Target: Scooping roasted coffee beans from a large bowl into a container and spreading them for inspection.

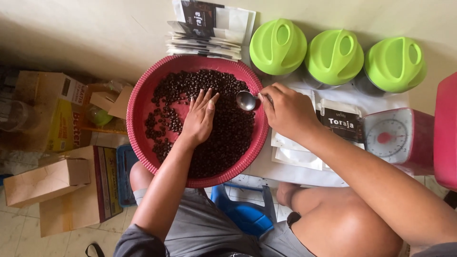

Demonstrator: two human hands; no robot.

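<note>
Head view: coffee beans (pixel 223 138) are spread in the red basket (pixel 138 109) under the flat, released left hand (pixel 199 119); a metal spoon (pixel 246 100) is clenched in the right hand (pixel 288 112). Beans could be flicked over the rim by a hasty scoop.

The person wears grey shorts (pixel 200 228) with a paler band at the hem of one leg, both forearms bare with no sleeves, rings or watch showing, the left hand (pixel 199 119) and right hand (pixel 288 112) ungloved, and possibly a dark top at the frame's bottom edge.
</note>
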